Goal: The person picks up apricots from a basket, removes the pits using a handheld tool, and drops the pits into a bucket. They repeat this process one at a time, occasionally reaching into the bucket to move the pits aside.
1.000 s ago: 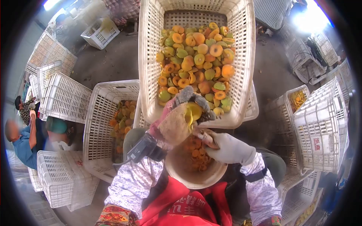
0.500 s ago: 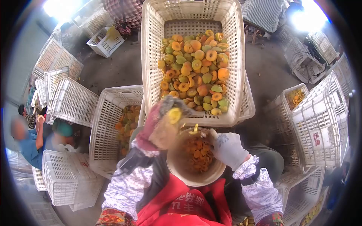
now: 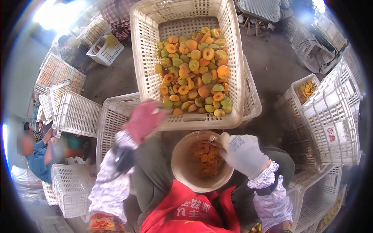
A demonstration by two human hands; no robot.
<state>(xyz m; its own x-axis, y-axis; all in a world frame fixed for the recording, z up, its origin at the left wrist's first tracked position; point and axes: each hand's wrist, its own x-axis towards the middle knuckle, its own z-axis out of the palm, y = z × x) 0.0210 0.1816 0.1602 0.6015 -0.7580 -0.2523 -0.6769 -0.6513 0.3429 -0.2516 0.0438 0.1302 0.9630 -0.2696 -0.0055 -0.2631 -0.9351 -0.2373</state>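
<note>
Though near fruit (image 3: 194, 65), left grip (image 3: 143, 121) of unclear openness, right grip (image 3: 243, 152) closed around tool (image 3: 212, 138)

Fruit crate (image 3: 190, 123) ctr, ahead of wearer, atop lower crate (image 3: 253, 95); fruit (image 3: 194, 73) inside. Bucket (image 3: 178, 163) nearer, btwn knees, w/ cut pcs (image 3: 206, 157) in it. L hand (image 3: 143, 121) at fruit crate's near L corner; R hand (image 3: 241, 150) over bucket's R rim. R-side crates (image 3: 332, 112) stacked; L-side crates (image 3: 77, 112) too, co-worker (image 3: 39, 161) beyond.
</note>
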